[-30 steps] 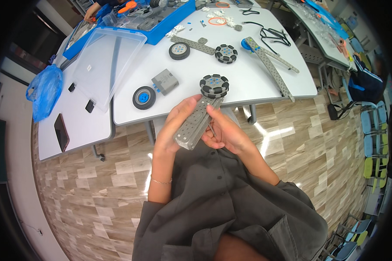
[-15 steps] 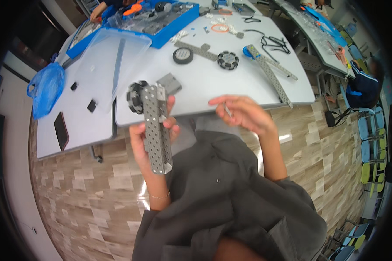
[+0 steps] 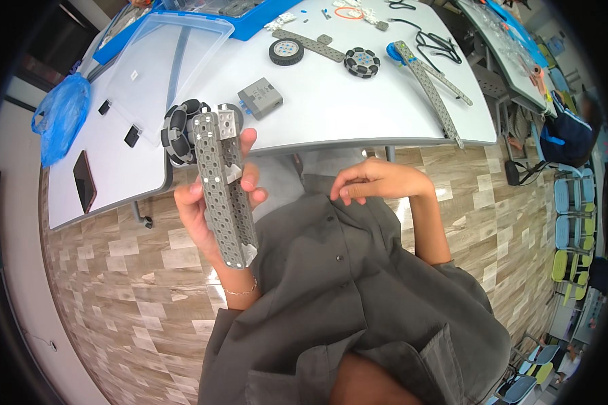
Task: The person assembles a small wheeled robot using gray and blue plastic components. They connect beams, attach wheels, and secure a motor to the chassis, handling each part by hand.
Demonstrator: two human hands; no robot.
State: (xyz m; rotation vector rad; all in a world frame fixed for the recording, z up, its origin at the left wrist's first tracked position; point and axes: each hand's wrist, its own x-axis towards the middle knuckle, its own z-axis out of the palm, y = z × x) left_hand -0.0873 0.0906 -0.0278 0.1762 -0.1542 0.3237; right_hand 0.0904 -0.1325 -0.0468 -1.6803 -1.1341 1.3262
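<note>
My left hand (image 3: pixel 197 214) is closed around a grey perforated plastic beam assembly (image 3: pixel 217 192), held upright in front of the table edge. At its upper end sits a black-and-grey omni wheel (image 3: pixel 177 131), beside a white block and a round grey part. My right hand (image 3: pixel 382 181) hangs apart from it, in front of my shirt. Its fingers curl downward, and what they hold, if anything, is hidden. Closest to the assembly on the table is a grey boxy module (image 3: pixel 261 98) with blue ends.
On the white table (image 3: pixel 317 121) lie a tyred wheel (image 3: pixel 286 51), another omni wheel (image 3: pixel 362 62), long grey beams (image 3: pixel 429 91) and black cables (image 3: pixel 439 47). Leftward are a clear lid (image 3: pixel 159 57), a phone (image 3: pixel 85 181) and a blue plastic bag (image 3: pixel 62 118). A blue bin (image 3: pixel 250 23) stands behind.
My left hand has moved left with the beam assembly and turned it slightly. The right hand's fingers have curled downward, and the small grey pin it held earlier is out of sight.
</note>
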